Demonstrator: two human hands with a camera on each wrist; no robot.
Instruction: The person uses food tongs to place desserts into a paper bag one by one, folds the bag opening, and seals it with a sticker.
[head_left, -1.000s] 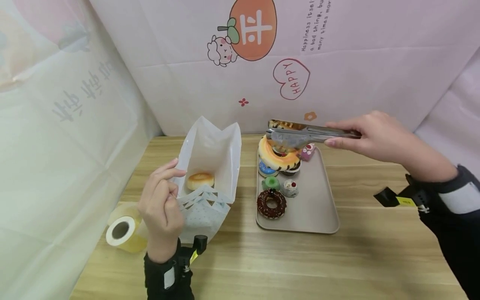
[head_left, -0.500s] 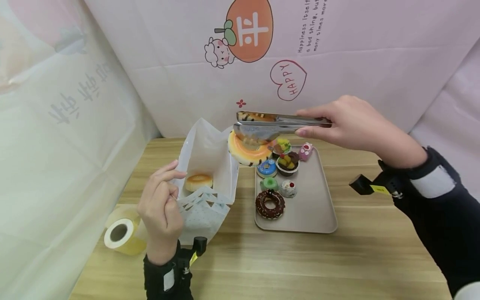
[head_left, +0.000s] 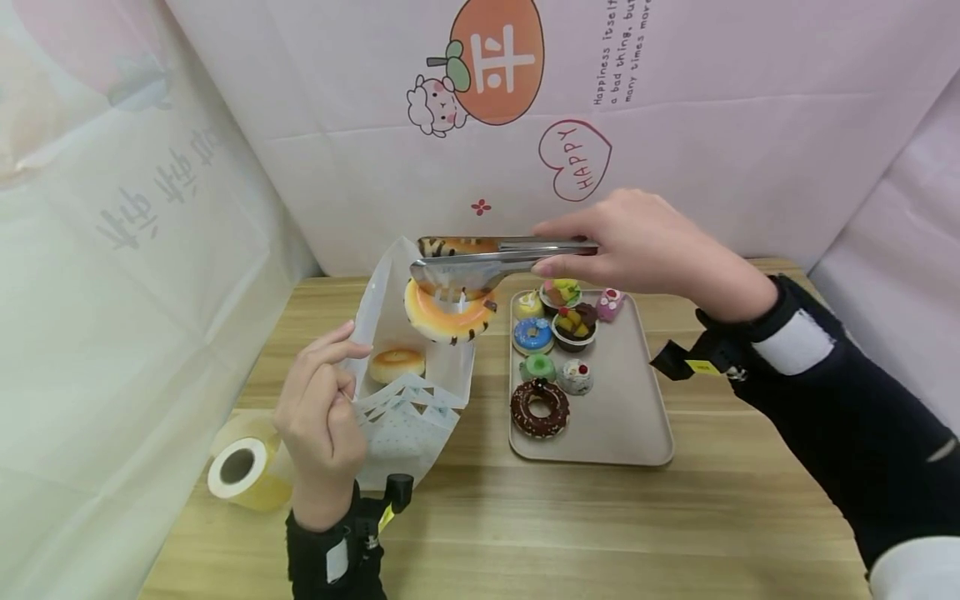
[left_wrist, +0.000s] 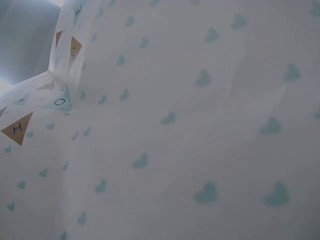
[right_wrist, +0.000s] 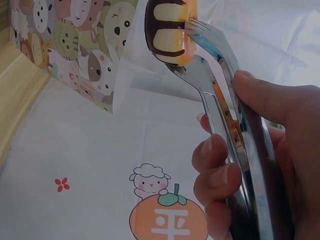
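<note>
Near the centre of the head frame, shiny metal tongs (head_left: 453,272) clamp a large cream-and-orange ring doughnut (head_left: 442,323) with dark brown stripes. Ring overlaps the open mouth of a tall white paper bag (head_left: 405,437) printed with teal hearts; can't tell how high above it. My right hand (head_left: 630,242) grips the tongs, thumb on one arm, fingers wrapped round the other. Left of centre, my left hand (head_left: 322,408) has curled fingers, pinching the bag's left edge. Inside the bag: one golden-topped round bun (head_left: 397,365), below the ring in the frame.

Right of centre, a beige rectangular tray (head_left: 626,417) on the pale wood tabletop (head_left: 540,533). On it: brown sprinkled ring doughnut (head_left: 542,427) at the near left corner, small green ring (head_left: 531,372), white cake with a red cherry (head_left: 576,379), blue-iced doughnut (head_left: 527,340), brown cupcake in a white cup (head_left: 574,329), pink piece (head_left: 610,305) at the far edge. Lower left, a yellowish clear tape roll (head_left: 268,479) on its side.
</note>
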